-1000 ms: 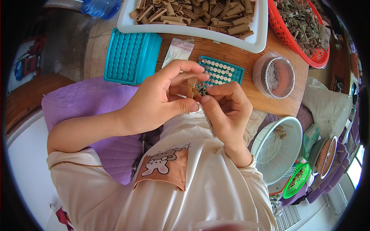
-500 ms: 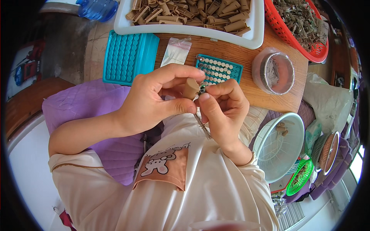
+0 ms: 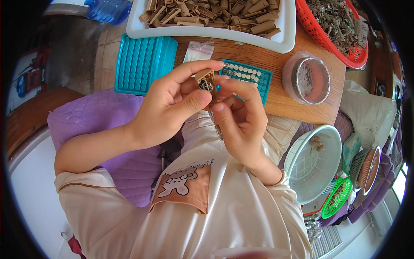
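Observation:
Over my lap my left hand (image 3: 172, 101) grips a small tan plastic casing (image 3: 211, 77) between thumb and fingers. The casing is tilted with its hollow side showing, and small metallic parts (image 3: 207, 86) sit inside. My right hand (image 3: 246, 123) is closed on the casing's lower right side, thumb below and index finger across it. Thin wires (image 3: 218, 127) hang down from the casing beside my right thumb. Just beyond my fingers, a small teal tray (image 3: 268, 82) holds rows of round white pieces and some silvery ones.
A white bin (image 3: 284, 43) of tan casings stands at the back of the wooden table (image 3: 319, 114). Around it are a teal block of round caps (image 3: 144, 64), a clear bag (image 3: 198, 52), a wrapped tub (image 3: 290, 80) and a red basket (image 3: 304, 26). A pale basin (image 3: 297, 172) lies right.
The casing has turned so its hollow inside faces up, where its rounded outside showed before. My right hand has shifted slightly left, and the wires have moved with it.

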### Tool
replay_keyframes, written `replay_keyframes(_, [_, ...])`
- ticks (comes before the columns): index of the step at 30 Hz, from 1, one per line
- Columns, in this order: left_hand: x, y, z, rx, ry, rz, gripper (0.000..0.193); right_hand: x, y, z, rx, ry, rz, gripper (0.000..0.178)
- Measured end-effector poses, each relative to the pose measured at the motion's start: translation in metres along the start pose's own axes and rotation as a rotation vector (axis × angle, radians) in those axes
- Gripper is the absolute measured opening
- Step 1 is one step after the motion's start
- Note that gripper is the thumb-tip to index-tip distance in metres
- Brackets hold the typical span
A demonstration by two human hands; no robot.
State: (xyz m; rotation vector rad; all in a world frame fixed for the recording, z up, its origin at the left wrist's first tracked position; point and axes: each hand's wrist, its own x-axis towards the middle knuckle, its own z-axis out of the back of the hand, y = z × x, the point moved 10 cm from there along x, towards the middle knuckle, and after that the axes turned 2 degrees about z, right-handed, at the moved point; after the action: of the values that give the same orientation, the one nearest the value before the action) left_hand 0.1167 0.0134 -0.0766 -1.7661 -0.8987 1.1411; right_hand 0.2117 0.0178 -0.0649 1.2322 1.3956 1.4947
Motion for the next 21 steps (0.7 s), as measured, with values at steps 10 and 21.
replay_keyframes(10, [0.003,-0.002,0.008,-0.316,-0.070,0.047,0.035,-0.008,-0.032,-0.017,0.443,-0.069,-0.203,0.031])
replay_keyframes(21, [0.010,0.024,0.012,-0.646,-0.087,0.221,0.037,-0.003,-0.043,-0.017,0.402,-0.059,-0.226,0.037])
